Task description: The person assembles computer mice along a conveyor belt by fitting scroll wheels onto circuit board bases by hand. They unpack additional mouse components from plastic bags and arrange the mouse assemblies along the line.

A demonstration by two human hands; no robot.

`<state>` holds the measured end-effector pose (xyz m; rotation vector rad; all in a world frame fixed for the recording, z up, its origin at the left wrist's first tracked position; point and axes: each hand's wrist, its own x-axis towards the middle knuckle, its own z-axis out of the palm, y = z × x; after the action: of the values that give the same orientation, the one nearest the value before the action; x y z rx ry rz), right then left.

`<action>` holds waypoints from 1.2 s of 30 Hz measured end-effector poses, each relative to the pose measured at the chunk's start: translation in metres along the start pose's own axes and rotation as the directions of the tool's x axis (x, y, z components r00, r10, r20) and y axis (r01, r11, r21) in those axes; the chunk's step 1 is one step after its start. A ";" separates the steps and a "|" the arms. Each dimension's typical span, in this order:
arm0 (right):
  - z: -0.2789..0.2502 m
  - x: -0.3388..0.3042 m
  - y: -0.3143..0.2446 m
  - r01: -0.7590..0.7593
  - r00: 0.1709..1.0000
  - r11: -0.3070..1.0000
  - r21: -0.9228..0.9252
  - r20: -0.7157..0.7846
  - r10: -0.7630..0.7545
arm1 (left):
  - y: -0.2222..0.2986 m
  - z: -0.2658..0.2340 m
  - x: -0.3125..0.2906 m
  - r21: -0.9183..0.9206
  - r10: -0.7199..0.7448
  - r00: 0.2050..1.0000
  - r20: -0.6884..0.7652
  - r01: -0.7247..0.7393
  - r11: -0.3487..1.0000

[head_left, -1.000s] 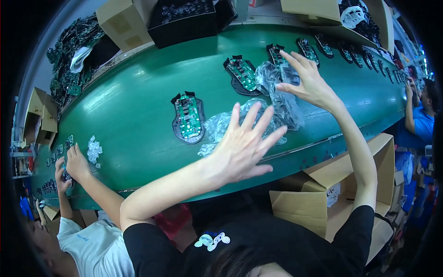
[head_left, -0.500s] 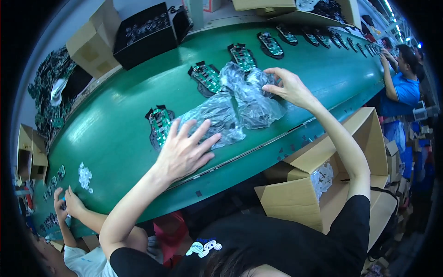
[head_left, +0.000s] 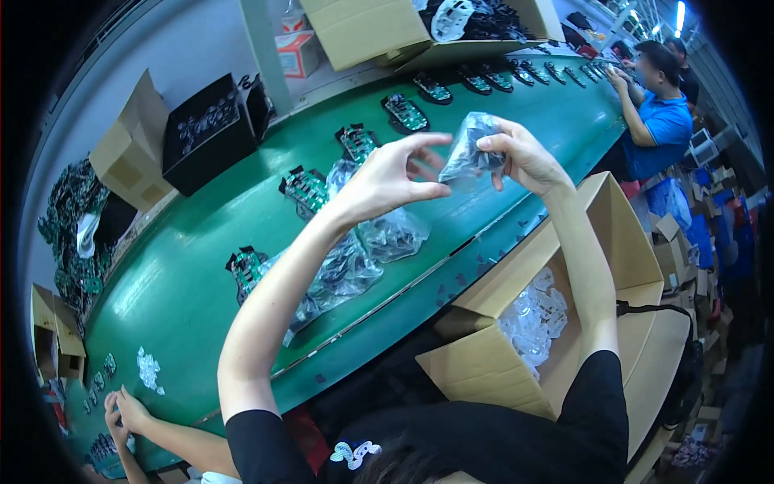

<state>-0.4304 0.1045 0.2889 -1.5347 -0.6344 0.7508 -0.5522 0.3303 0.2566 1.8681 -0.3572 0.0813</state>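
My right hand (head_left: 528,160) is closed on a small clear plastic bag (head_left: 469,152) with dark contents, lifted above the green work surface (head_left: 451,234). Just left of that bag is my left hand (head_left: 387,179), its fingers curved and apart; whether a fingertip touches the bag is hard to see. Beneath my hands lie two more plastic bags: one with greyish contents (head_left: 393,235), the other with dark contents (head_left: 347,273), partly hidden by my left forearm. Green circuit boards in black housings, such as one circuit board (head_left: 306,190), lie beyond the bags.
An open cardboard box (head_left: 504,375) with clear plastic pieces (head_left: 536,319) stands below my right arm. Along the far edge are a black bin (head_left: 205,133) and a carton of dark parts (head_left: 363,32). A co-worker's hands (head_left: 125,411) are at lower left; a person in blue (head_left: 657,121) is far right.
My right hand has lifted a small bag off the surface. My left hand has left the bags and come up beside it. The whole view has shifted.
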 end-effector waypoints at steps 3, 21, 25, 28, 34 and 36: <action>-0.030 -0.006 0.021 -0.169 0.983 0.966 0.193 -0.034 0.179 | -0.006 -0.002 0.012 0.002 -0.256 0.955 0.151 0.259 0.966; 0.002 -0.028 0.041 0.059 0.981 0.993 -0.102 -0.176 -0.076 | 0.000 0.045 0.022 0.303 -0.005 0.992 -0.127 0.044 0.952; -0.015 -0.026 0.058 0.156 0.942 0.915 -0.371 -0.223 -0.251 | 0.001 0.032 0.021 0.081 -0.299 0.951 -0.071 0.305 0.949; -0.017 -0.018 0.065 0.150 0.925 0.732 -0.664 -0.168 -0.342 | -0.007 0.029 0.023 -0.106 -0.377 0.926 0.012 0.376 0.921; -0.036 -0.008 0.051 -0.005 0.997 0.995 0.095 -0.078 0.012 | -0.025 0.021 0.038 -0.283 -0.408 0.912 -0.035 0.383 0.879; -0.031 -0.008 0.047 0.070 0.995 0.996 0.063 -0.072 -0.065 | -0.026 0.013 0.038 -0.329 -0.422 0.904 -0.068 0.379 0.865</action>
<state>-0.4135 0.0744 0.2437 -1.4656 -0.6011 0.6577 -0.5104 0.3176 0.2376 1.5783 0.1191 -0.1240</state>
